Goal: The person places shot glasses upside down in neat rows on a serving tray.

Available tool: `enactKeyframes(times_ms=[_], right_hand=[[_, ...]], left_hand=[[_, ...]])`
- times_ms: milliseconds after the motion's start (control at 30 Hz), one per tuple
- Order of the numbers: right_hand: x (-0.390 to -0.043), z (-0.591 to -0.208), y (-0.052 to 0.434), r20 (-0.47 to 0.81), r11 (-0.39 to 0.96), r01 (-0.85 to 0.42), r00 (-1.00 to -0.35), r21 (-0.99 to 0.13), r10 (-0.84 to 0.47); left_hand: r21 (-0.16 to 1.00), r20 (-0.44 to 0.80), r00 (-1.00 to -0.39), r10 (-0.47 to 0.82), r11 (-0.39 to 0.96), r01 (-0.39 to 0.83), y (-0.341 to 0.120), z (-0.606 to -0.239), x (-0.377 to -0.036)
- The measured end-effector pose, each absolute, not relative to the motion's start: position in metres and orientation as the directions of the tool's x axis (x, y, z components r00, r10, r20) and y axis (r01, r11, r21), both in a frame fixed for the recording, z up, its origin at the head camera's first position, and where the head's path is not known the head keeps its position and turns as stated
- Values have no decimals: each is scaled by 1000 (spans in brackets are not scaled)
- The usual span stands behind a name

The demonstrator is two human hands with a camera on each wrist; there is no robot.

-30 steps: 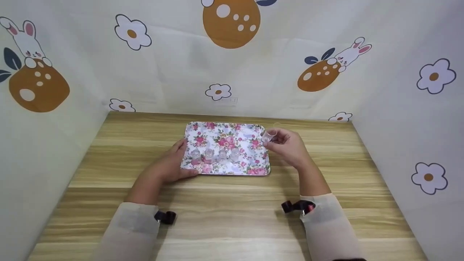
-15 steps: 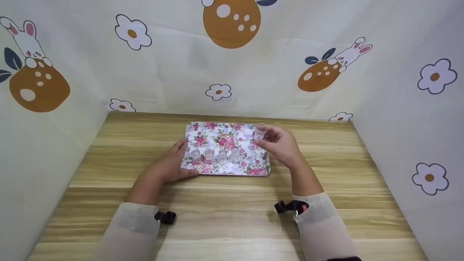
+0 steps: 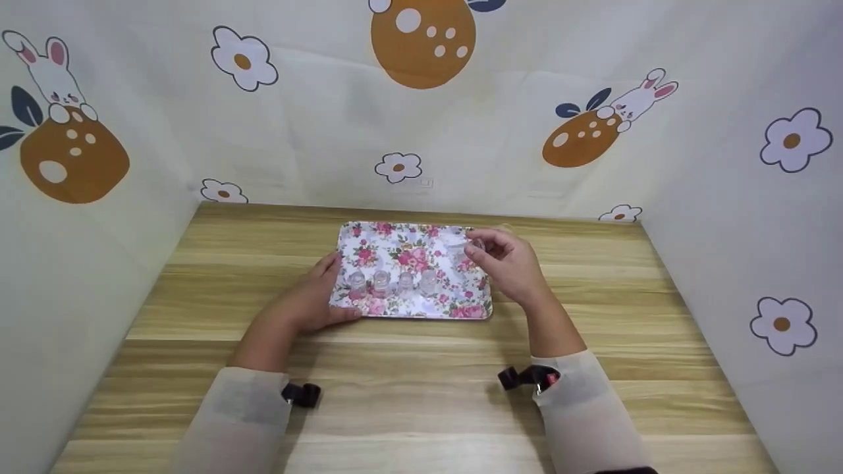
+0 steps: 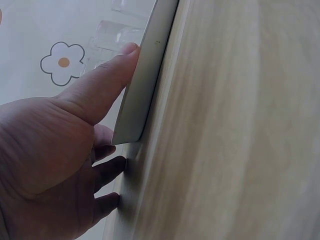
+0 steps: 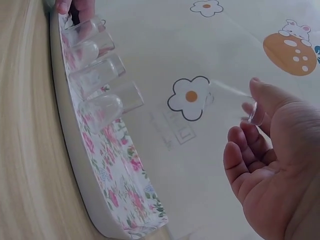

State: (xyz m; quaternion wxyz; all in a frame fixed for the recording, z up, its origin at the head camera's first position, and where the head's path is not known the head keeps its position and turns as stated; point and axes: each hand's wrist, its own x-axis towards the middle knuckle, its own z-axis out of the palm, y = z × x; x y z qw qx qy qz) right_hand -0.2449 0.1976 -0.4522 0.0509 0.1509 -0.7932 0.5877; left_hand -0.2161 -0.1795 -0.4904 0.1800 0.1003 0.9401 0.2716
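Observation:
My right hand pinches a clear shot glass between thumb and fingertips, over the right part of a floral tray. The fingers are at the thick base end, and the mouth points down toward the tray. Several similar shot glasses stand upside down in a row along the tray's front left half. At the tray's front left corner, my left hand grips the rim, with the thumb on the front edge and fingers along the left side.
Behind the right hand a faint clear rim shows, mostly hidden. The tray lies near the back of a wood-grain table. Patterned cloth walls enclose the table at the back and sides.
My right hand has moved left over the tray with the shot glass and turned it from mouth up to mouth down. The left hand and tray have stayed still.

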Motion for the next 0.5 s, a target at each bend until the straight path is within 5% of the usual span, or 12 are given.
enactKeyframes(times_ms=[500], right_hand=[[-246, -465, 190, 92, 367, -215, -941, -905, -325]], left_hand=[[552, -271, -914, 302, 827, 109, -181, -492, -217]])
